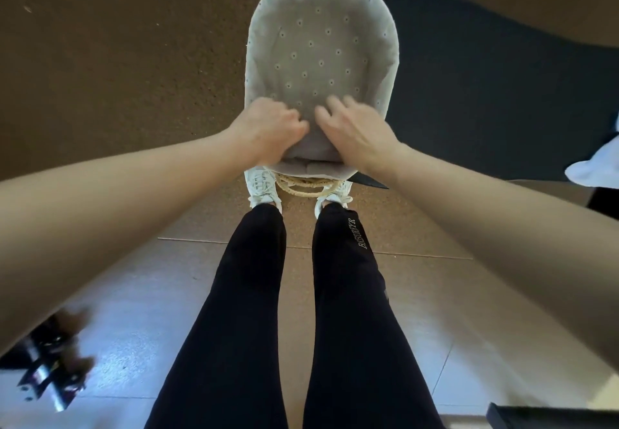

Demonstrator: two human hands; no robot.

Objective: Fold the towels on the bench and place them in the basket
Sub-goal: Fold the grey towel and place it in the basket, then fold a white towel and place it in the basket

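A basket (321,60) with a dotted beige lining stands on the brown floor (134,60), just ahead of white shoes (261,184). The left hand (269,130) curls its fingers over the near rim. The right hand (358,130) rests beside it on the lining, fingers loosely spread. A white towel (593,167) lies on the black bench (502,93) at right.

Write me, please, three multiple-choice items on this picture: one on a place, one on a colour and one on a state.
1. Where are the left hand and the right hand? A at the near end of the basket; B on its far handle; C on the knees.
2. What colour are the shoes? A black; B red; C white.
3. How do the right hand's fingers lie? A clenched in a fist; B spread over the liner; C wrapped round a handle.
Key: 1 A, both sit at the rim nearest the feet; 2 C, they are pale white against the floor; 3 B, they lie apart on the fabric.
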